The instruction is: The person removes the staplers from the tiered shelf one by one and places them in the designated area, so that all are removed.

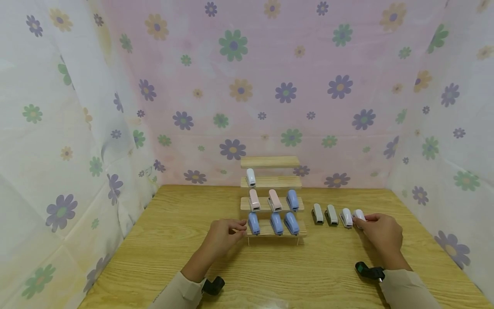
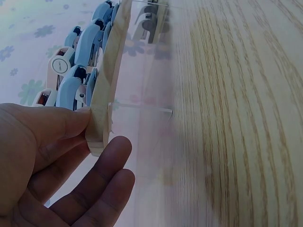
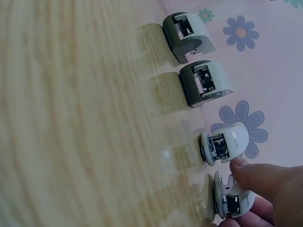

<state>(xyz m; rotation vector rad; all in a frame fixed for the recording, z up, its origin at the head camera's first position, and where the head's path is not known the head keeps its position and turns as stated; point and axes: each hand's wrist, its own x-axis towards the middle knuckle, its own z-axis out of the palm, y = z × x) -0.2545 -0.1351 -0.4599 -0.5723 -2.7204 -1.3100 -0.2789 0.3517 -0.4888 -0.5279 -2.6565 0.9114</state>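
Note:
My left hand (image 1: 224, 235) pinches the left end of the lowest step of a wooden tiered display stand (image 1: 266, 231). In the left wrist view the thumb lies on top of the board (image 2: 106, 80), with fingers beneath it. Blue mini staplers (image 1: 276, 224) stand on that step. My right hand (image 1: 383, 234) holds a white mini stapler (image 3: 239, 201) between thumb and fingers at the right end of a row on the table. Beside it in the row are another white stapler (image 3: 232, 141) and two grey-green ones (image 3: 203, 82).
Higher up the stand are two pink staplers (image 1: 274, 200), a blue one (image 1: 292, 200) and a white one (image 1: 251, 177). The top step (image 1: 270, 162) holds nothing. Flowered cloth (image 1: 231, 103) encloses the wooden table (image 1: 185, 201) at the back and sides.

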